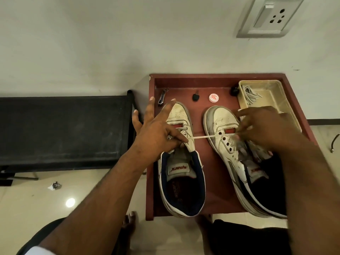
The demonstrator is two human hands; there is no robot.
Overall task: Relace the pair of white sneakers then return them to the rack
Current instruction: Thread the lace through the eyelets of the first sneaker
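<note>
Your left hand pinches a white lace between thumb and forefinger over the left sneaker, the other fingers spread wide. Your right hand has its fingers curled on the other end of that lace over the right sneaker, so the lace runs taut across the gap between the pair. Both sneakers sit toes-away on a red-brown tray-like stand, heels at its near edge.

Along the far edge lie a nail clipper, a small black key fob, a round red-and-white tin and a black knob. In the far right corner a cream plastic tub holds another grey-white lace; your right hand covers its near end.

Each tongue label bears red lettering, upside down and too small to read with certainty.

A black bench stands left of the stand, against a white wall with a switch socket. The floor is pale glossy tile, with a crumpled scrap on it.
</note>
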